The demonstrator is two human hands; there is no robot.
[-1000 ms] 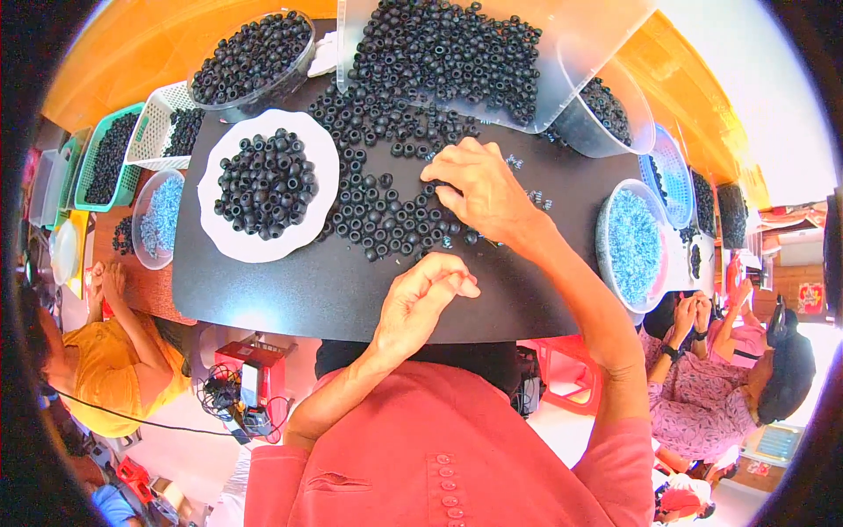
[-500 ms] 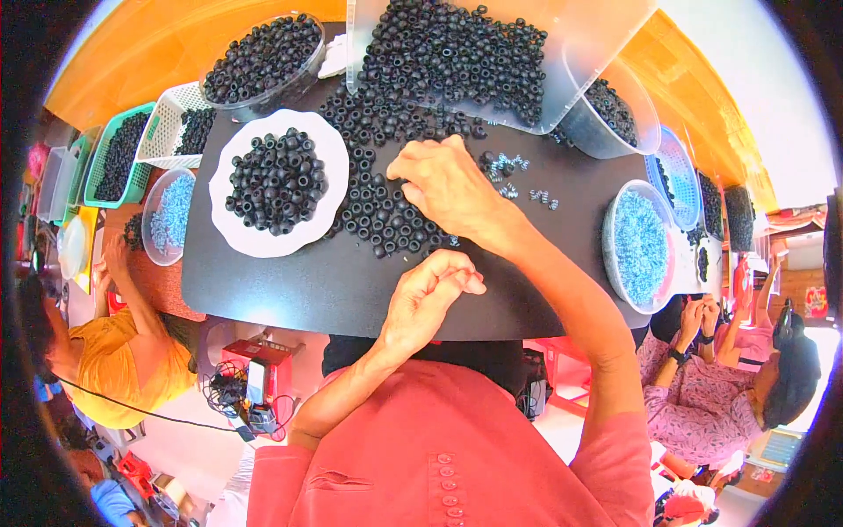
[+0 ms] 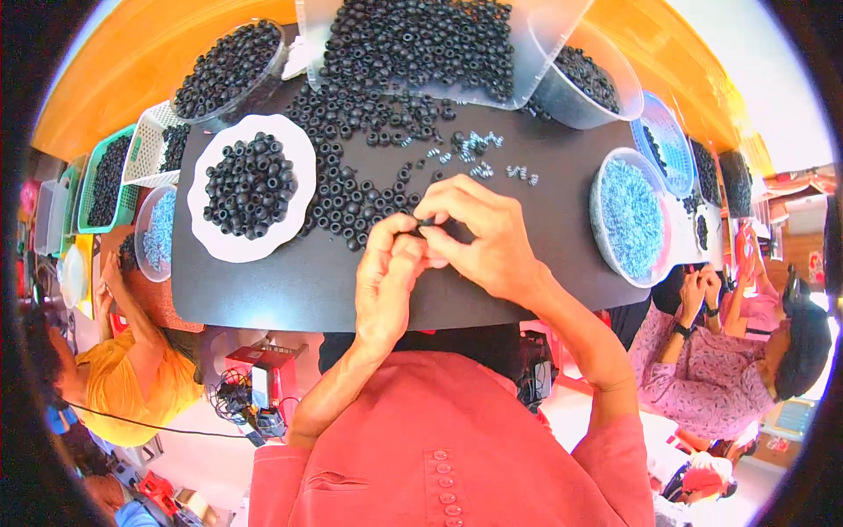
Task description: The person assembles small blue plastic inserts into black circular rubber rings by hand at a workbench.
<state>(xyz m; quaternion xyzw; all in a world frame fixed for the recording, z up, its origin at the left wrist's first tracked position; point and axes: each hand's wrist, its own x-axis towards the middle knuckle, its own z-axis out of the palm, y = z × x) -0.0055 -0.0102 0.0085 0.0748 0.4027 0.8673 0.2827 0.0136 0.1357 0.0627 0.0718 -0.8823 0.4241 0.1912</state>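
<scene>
My left hand [image 3: 391,272] and my right hand [image 3: 479,233] meet over the black board [image 3: 290,290], fingertips pinched together on a small black ring [image 3: 424,222]. A loose heap of black rings [image 3: 360,158] spreads on the board just beyond my hands. A few small silvery metal pieces [image 3: 479,162] lie scattered to the right of the heap. A white plate [image 3: 299,149] piled with black rings stands to the left of my hands.
A clear tub [image 3: 544,53] full of black rings lies at the far edge, with bowls of rings beside it [image 3: 228,66] [image 3: 584,83]. A bowl of pale blue bits [image 3: 628,215] stands at right. Other people sit at left [image 3: 123,378] and right [image 3: 738,369].
My right hand drew back from the heap of rings toward me and met my left hand, which rose to it; both now pinch a ring between them.
</scene>
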